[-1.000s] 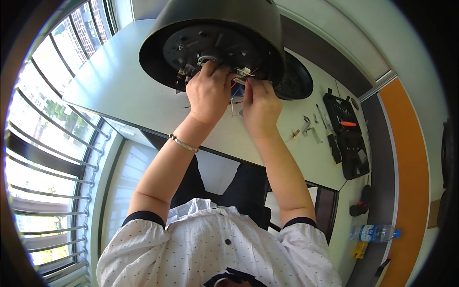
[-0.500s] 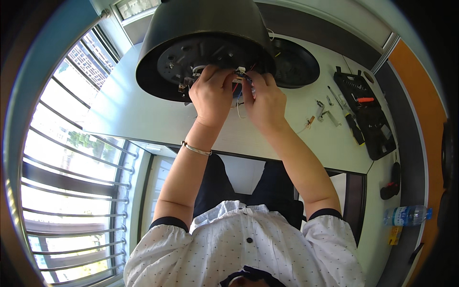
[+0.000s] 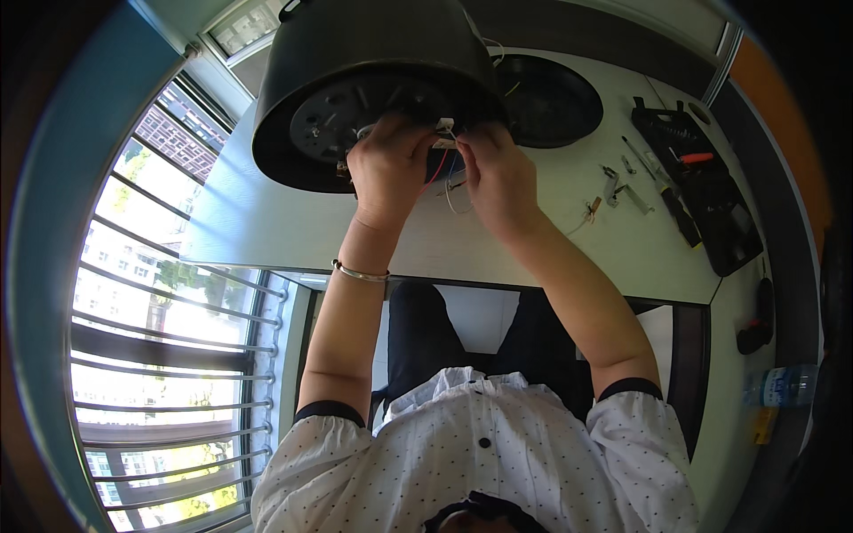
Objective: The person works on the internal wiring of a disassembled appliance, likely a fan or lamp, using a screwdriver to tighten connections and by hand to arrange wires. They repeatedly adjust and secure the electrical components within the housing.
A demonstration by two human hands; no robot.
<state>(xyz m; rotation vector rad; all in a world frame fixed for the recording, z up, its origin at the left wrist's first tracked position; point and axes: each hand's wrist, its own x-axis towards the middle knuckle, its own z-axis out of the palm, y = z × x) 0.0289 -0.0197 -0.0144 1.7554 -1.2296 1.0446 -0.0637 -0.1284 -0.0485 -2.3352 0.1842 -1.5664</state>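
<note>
While the black pot (image 3: 373, 80) lies tipped on its side on the white table (image 3: 533, 240), its underside facing the person, both hands work at that underside. In the head view, the left hand (image 3: 388, 169) curls its fingers around small parts and wires (image 3: 442, 164) at the base's lower edge. Just beside it, the right hand (image 3: 499, 178) pinches the same bundle, red and white strands hanging between the two. Behind sits a black lid (image 3: 546, 98). Right of it lie a screwdriver (image 3: 662, 186) and a tool case (image 3: 711, 195).
</note>
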